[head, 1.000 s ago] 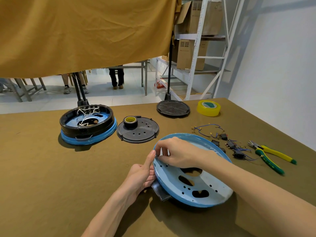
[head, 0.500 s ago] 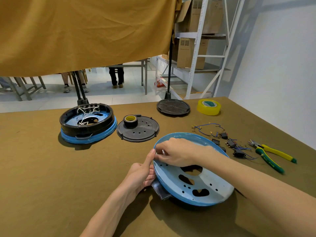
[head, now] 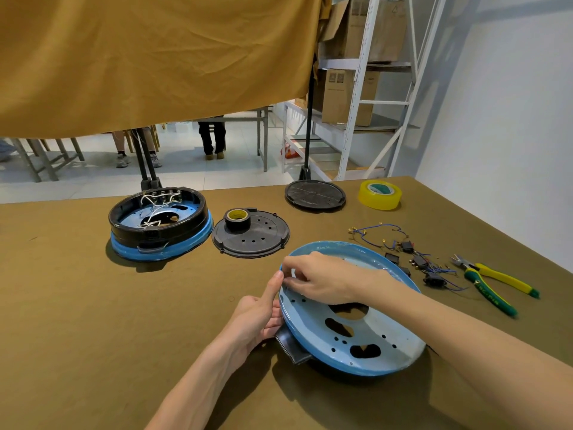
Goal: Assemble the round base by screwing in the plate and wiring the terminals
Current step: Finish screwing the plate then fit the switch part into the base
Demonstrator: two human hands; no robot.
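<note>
both hands (head: 257,318) on the tilted blue plate (head: 372,339) rim

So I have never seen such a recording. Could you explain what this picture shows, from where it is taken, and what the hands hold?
There is no machine here, only a person working with two bare hands. The camera sits on the person's head and looks forward and down. The left hand grips the near-left edge of a tilted blue round plate. The right hand has its fingertips pinched together at the plate's rim; what they pinch is too small to see. On the brown table lie another round base with white wires, a black disc with a tape roll on it, yellow tape, small wired terminals and yellow-green pliers.
</note>
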